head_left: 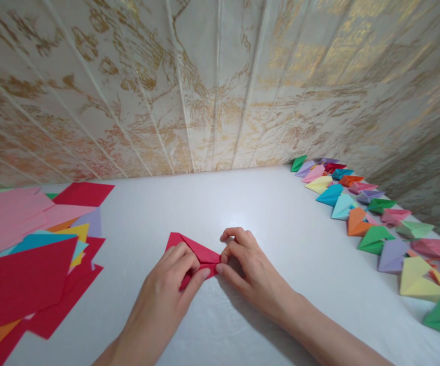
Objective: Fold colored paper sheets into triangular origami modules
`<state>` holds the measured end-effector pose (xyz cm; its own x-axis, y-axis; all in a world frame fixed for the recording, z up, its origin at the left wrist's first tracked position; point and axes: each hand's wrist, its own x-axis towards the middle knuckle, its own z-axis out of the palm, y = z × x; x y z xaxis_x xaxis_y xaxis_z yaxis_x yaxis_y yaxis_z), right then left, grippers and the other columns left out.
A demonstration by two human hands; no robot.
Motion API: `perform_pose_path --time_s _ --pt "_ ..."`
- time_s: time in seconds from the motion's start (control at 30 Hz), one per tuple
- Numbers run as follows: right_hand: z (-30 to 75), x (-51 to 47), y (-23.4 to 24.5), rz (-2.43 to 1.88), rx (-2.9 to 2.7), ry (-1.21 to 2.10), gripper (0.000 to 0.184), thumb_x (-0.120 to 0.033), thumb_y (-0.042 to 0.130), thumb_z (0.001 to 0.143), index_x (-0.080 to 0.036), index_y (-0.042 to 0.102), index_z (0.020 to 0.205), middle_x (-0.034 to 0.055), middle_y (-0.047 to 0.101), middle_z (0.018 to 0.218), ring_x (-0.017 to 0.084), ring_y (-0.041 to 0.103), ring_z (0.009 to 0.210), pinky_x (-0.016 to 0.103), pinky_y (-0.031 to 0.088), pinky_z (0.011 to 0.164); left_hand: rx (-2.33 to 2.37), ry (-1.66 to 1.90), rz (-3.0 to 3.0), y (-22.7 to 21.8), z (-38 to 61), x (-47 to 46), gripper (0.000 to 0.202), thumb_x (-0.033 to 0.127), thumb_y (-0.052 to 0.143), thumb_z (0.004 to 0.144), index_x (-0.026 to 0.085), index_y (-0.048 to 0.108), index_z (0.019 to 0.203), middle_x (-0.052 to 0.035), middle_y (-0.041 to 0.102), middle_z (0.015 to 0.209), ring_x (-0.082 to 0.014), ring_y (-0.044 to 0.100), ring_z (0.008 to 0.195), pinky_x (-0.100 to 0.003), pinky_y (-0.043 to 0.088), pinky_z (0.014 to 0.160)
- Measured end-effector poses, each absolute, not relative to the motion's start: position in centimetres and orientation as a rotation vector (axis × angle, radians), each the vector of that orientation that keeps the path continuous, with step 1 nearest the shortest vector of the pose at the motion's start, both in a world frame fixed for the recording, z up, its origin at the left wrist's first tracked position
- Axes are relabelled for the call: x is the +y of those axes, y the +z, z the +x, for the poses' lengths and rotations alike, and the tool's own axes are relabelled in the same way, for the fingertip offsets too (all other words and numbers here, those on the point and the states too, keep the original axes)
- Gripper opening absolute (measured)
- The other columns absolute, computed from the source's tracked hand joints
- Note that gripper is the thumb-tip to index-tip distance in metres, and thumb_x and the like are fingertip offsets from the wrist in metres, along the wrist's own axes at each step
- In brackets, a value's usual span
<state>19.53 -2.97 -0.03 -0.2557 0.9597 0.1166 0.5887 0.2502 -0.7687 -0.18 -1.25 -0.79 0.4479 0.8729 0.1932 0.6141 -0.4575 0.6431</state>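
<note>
A partly folded sheet of red paper (200, 247) lies on the white table in front of me, its folded flaps meeting along a middle line and narrowing to a point at the right. My left hand (179, 274) rests over its left part, fingers curled and thumb pressed on the lower flap. At the right tip, my right hand (242, 262) pinches the paper between thumb and index finger, the other fingers bent above. The left hand hides part of the paper's lower left side.
Loose coloured paper sheets (17, 284) are piled on the left, mostly red and pink. Rows of small folded paper pieces (374, 239) in many colours run along the right edge of the white table (158, 203). A gold-patterned panelled wall (204, 101) stands behind.
</note>
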Motion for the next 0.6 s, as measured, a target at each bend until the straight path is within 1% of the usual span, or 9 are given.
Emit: perform_pose_path --time_s 0.13,0.27,0.4,0.6 --pt "19.57 -2.96 -0.24 -1.396 -1.958 0.798 0.016 -0.006 0.063 0.089 -0.019 0.059 0.081 0.0077 0.054 0.115 0.024 0.05 0.102 0.043 0.045 0.092 1.297 0.687 2.27 -1.31 -0.07 -1.32 0.027 0.021 0.051 0.094 0.022 0.043 0.069 0.0034 0.048 0.075 -0.0156 0.051 0.069 -0.029 0.04 0.063" --pt "19.25 -2.98 -0.25 -1.431 -1.993 0.726 0.017 -0.004 0.062 0.087 -0.018 0.058 0.078 0.0095 0.055 0.115 0.024 0.05 0.099 0.043 0.046 0.088 1.314 0.644 2.306 -1.65 0.01 -1.19 0.028 0.02 0.053 0.094 0.022 0.041 0.069 0.0032 0.047 0.076 -0.016 0.05 0.069 -0.03 0.038 0.064" --pt "18.98 -2.76 -0.09 -1.436 -2.039 0.667 0.019 -0.003 0.064 0.084 -0.018 0.057 0.074 0.0104 0.057 0.115 0.025 0.051 0.099 0.044 0.047 0.089 1.329 0.587 2.333 -1.54 0.02 -1.08 0.028 0.019 0.054 0.094 0.022 0.04 0.07 0.0031 0.047 0.077 -0.0164 0.05 0.069 -0.031 0.039 0.064" --pt "19.04 -2.49 -0.02 -1.483 -2.095 0.587 0.021 -0.007 0.07 0.082 -0.019 0.057 0.071 0.0094 0.06 0.113 0.027 0.052 0.099 0.046 0.046 0.089 1.347 0.553 2.421 -1.2 0.05 -1.27 0.03 0.018 0.055 0.093 0.023 0.038 0.069 0.0031 0.048 0.076 -0.0167 0.051 0.067 -0.029 0.039 0.06"
